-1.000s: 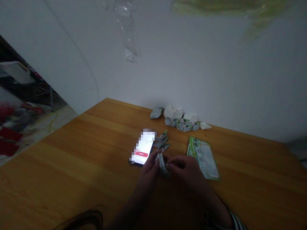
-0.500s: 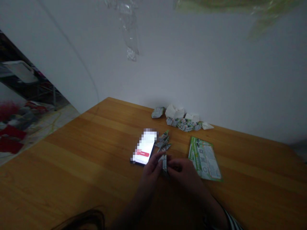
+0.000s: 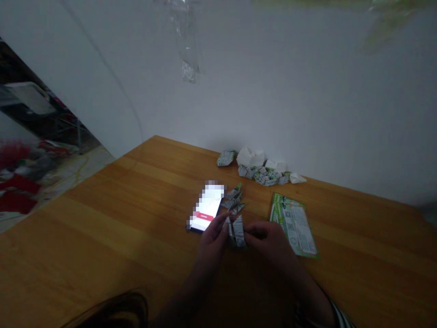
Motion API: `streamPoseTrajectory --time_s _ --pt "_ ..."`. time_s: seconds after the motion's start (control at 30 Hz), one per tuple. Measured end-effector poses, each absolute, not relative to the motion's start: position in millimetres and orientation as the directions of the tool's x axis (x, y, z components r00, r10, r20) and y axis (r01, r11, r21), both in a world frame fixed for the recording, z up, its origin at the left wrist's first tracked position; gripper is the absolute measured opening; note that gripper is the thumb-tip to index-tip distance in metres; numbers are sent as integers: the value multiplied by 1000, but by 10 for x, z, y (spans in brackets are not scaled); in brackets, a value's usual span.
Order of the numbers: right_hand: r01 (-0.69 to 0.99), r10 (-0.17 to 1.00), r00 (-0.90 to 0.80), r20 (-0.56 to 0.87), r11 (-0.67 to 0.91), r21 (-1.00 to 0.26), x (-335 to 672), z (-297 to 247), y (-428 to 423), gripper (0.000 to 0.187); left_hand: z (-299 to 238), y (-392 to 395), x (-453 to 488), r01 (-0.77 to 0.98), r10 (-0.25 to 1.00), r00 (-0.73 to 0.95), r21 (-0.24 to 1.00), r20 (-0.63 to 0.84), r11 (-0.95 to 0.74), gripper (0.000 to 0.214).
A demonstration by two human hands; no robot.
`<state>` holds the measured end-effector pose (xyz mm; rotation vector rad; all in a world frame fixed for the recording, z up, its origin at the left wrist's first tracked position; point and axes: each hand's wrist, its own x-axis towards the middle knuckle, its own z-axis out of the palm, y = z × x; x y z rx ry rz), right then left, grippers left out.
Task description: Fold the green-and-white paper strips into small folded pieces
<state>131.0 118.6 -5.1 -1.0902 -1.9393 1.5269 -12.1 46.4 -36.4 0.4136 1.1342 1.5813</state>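
Between my hands is a small folded piece of printed paper [image 3: 237,231], white with dark lines of text. My left hand [image 3: 213,239] pinches its left side between thumb and fingers. The bent fingers of my right hand [image 3: 268,239] grip its right edge. Just beyond my fingertips lie several folded printed paper pieces [image 3: 233,198] with green tips. A phone [image 3: 207,207] with a lit screen and a red bar rests to their left, its near edge close to my left hand. Right of my right hand lies a green and white printed sheet [image 3: 294,225].
Along the wall [image 3: 307,100], at the table's back edge, sit a grey printed paper fold [image 3: 226,158], white paper folds [image 3: 251,157] and a cluster of printed folded pieces [image 3: 266,175]. The wooden table [image 3: 112,205] reaches to both sides. Red items [image 3: 20,193] lie on the floor at left.
The folded paper in my hands has turned and spread wider, showing more of its printed face. My right hand has shifted slightly to the right. The camera view has shifted a little.
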Motion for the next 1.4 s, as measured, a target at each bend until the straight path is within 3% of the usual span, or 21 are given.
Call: streamPoseTrajectory --time_s 0.43,0.63,0.7,0.8,0.9,1.17,1.4 --pt "404 810 -579 -97 182 -896 1289 -70 1172 12 -365 449 -100 -498 895 -343 863 -286 85 44" --pt "356 828 -556 -73 157 -921 1345 10 1240 16 -394 480 -126 -584 894 -324 809 -309 67 44" --pt "306 788 -614 -41 190 -933 1412 96 1270 32 -392 490 -162 -632 889 -315 772 -334 66 46" --pt "245 562 -826 -38 298 -923 1515 234 1286 46 -340 486 -217 -675 883 -295 734 -365 78 48" --pt "291 455 -888 -69 440 -849 1558 306 1269 54 -257 469 -240 -671 884 -286 736 -370 90 48" --pt "368 429 -902 -47 707 -605 1515 210 1215 66 -222 471 -220 -655 884 -262 744 -386 131 48" --pt "368 388 -920 -50 815 -448 1495 200 1208 70 -265 465 -238 -633 876 -245 753 -415 180 48"
